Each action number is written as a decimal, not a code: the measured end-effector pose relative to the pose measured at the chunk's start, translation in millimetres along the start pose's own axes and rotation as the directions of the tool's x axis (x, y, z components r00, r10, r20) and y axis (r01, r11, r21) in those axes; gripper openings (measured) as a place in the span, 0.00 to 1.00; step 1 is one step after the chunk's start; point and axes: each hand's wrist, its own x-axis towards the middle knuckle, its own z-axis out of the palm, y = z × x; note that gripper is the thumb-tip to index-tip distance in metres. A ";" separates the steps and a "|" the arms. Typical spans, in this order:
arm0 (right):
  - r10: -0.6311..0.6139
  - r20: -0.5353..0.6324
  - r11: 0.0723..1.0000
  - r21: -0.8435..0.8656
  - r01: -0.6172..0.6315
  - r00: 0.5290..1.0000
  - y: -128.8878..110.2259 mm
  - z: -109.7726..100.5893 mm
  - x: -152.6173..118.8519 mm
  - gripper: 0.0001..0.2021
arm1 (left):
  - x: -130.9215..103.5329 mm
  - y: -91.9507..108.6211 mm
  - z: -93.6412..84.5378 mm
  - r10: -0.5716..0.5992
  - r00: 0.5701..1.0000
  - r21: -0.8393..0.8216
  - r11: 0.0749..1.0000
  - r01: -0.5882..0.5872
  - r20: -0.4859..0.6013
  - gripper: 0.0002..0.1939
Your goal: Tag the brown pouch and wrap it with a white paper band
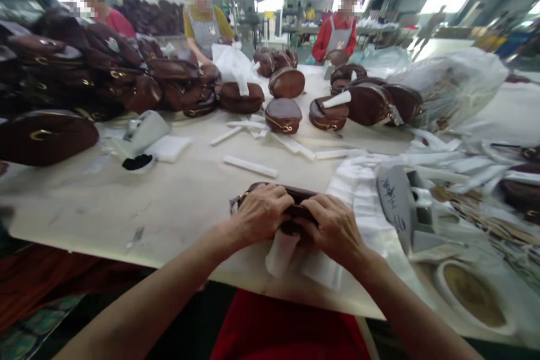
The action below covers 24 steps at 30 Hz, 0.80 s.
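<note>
A dark brown leather bag [301,192] lies on the white table close in front of me. Its left end shows a metal zip or fitting. My left hand [265,209] is closed over the left part of the bag, fingers curled on its near edge. On the right part, my right hand [333,224] grips the same edge, its thumb below. A white paper strip [282,253] hangs out from under the bag between my hands. Both hands hide much of the bag's near side.
Brown bags [122,76] are heaped at the left, and more round bags [283,115] stand across the table. Rolled white paper strips [251,167] lie ahead. At the right are a grey bin [396,202] and a round dish [472,295]. Co-workers [206,28] stand opposite.
</note>
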 end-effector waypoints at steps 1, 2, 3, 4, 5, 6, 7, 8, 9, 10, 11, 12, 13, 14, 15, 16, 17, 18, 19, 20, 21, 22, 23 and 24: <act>0.000 -0.028 1.000 0.026 0.001 1.000 2.4 0.6 -1.5 0.04 | -1.4 0.0 -1.0 -0.017 1.000 -0.012 1.000 0.017 -0.018 0.05; 0.007 -0.063 0.998 0.056 -0.004 0.998 4.8 1.4 -3.1 0.06 | -2.9 -0.1 -1.6 -0.037 0.998 -0.022 0.999 0.036 -0.045 0.07; 0.025 -0.091 0.996 0.084 -0.017 0.996 6.9 2.3 -4.4 0.09 | -4.2 -0.3 -2.0 -0.058 0.996 -0.024 0.998 0.056 -0.073 0.08; 0.045 -0.112 0.994 0.108 -0.032 0.993 8.3 3.0 -5.4 0.12 | -5.1 -0.4 -2.6 -0.073 0.993 -0.022 0.997 0.071 -0.096 0.11; 0.065 -0.121 0.991 0.122 -0.050 0.991 8.6 3.1 -5.7 0.15 | -5.4 -0.1 -3.8 -0.086 0.990 -0.011 0.996 0.085 -0.110 0.15; 0.080 -0.120 0.990 0.122 -0.065 0.990 7.7 2.3 -5.1 0.18 | -4.6 0.4 -5.8 -0.096 0.989 0.010 0.995 0.097 -0.115 0.20; 0.092 -0.111 0.991 0.107 -0.080 0.990 5.7 0.7 -3.8 0.21 | -2.7 1.2 -8.4 -0.101 0.989 0.038 0.994 0.105 -0.104 0.24; 0.109 -0.090 0.991 0.082 -0.102 0.990 3.2 -1.7 -1.5 0.22 | 0.4 1.8 -11.2 -0.107 0.991 0.074 0.991 0.113 -0.081 0.26; 0.137 -0.059 0.990 0.050 -0.134 0.989 0.6 -4.4 1.5 0.22 | 4.4 2.1 -13.7 -0.110 0.993 0.112 0.987 0.116 -0.052 0.26; 0.173 -0.016 0.985 0.015 -0.173 0.985 -1.6 -7.0 4.9 0.21 | 9.0 1.8 -15.4 -0.111 0.994 0.148 0.982 0.114 -0.023 0.24; 0.215 0.026 0.977 -0.019 -0.214 0.976 -3.0 -9.2 8.2 0.18 | 13.5 0.7 -15.7 -0.109 0.994 0.174 0.979 0.108 -0.001 0.22; 0.248 0.058 0.968 -0.050 -0.246 0.967 -3.4 -10.5 11.1 0.15 | 17.2 -1.1 -14.4 -0.104 0.995 0.184 0.978 0.101 0.009 0.21; 0.262 0.071 0.964 -0.071 -0.257 0.963 -2.7 -10.9 13.2 0.12 | 19.6 -3.4 -11.5 -0.099 0.995 0.174 0.980 0.095 0.013 0.21; 0.254 0.066 0.966 -0.077 -0.248 0.965 -1.1 -10.3 14.3 0.10 | 20.6 -6.1 -7.3 -0.091 0.996 0.150 0.985 0.087 0.016 0.22; 0.229 0.050 0.972 -0.067 -0.225 0.972 1.1 -9.0 14.5 0.10 | 20.1 -9.0 -2.3 -0.080 0.997 0.121 0.990 0.078 0.017 0.21; 0.198 0.037 0.979 -0.046 -0.197 0.979 3.8 -7.3 14.1 0.11 | 18.6 -11.8 2.8 -0.068 0.998 0.095 0.993 0.067 0.009 0.21; 0.173 0.036 0.985 -0.018 -0.172 0.984 6.5 -5.6 13.5 0.12 | 16.4 -14.4 7.4 -0.043 0.999 0.078 0.996 0.044 -0.010 0.19; 0.156 0.052 0.988 0.011 -0.157 0.986 8.8 -4.4 13.1 0.12 | 13.9 -16.6 10.7 -0.010 0.999 0.070 0.997 0.013 -0.042 0.18; 0.144 0.080 0.988 0.034 -0.148 0.986 10.3 -4.1 13.2 0.12 | 11.3 -18.4 12.4 0.027 0.996 0.069 0.997 -0.021 -0.085 0.15; 0.131 0.108 0.990 0.044 -0.136 0.986 10.7 -4.9 14.1 0.12 | 8.8 -19.6 12.0 0.063 0.987 0.068 0.996 -0.054 -0.144 0.13; 0.108 0.127 0.992 0.046 -0.114 0.986 9.7 -6.7 15.9 0.11 | 6.1 -20.5 9.7 0.093 0.974 0.066 0.995 -0.081 -0.208 0.12; 0.079 0.133 0.995 0.045 -0.085 0.988 7.5 -9.1 18.4 0.10 | 3.0 -21.1 5.9 0.113 0.959 0.062 0.993 -0.100 -0.259 0.12; 0.046 0.126 0.998 0.046 -0.052 0.991 4.2 -11.5 21.4 0.10 | -0.6 -21.8 1.3 0.118 0.945 0.060 0.993 -0.105 -0.305 0.14; 0.015 0.113 0.999 0.050 -0.020 0.993 0.2 -13.0 24.8 0.09 | -5.0 -23.0 -3.3 0.110 0.934 0.060 0.994 -0.095 -0.341 0.16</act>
